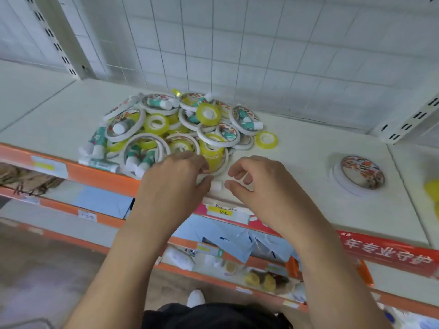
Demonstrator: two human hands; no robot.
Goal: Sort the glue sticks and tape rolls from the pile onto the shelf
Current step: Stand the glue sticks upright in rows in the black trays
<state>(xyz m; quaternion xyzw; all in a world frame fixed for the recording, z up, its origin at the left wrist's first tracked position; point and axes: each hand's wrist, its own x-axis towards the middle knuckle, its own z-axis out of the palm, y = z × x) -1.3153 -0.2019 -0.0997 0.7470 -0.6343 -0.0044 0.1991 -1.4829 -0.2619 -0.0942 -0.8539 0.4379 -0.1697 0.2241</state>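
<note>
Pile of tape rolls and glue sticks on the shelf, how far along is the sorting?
Early. Done: one stack of patterned tape rolls sits apart on the right. In hand: the left hand and right hand are at the near edge of the pile, around a small white piece; whether either grips it is unclear. Left: that pile is large, glue sticks and tape mixed.

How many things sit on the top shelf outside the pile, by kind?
Yellow tape roll by the pile: 1
White printed tape stack: 1
Small white piece: 1
Yellow thing cut off at right, kind unclear: 1
Total: 4
</note>
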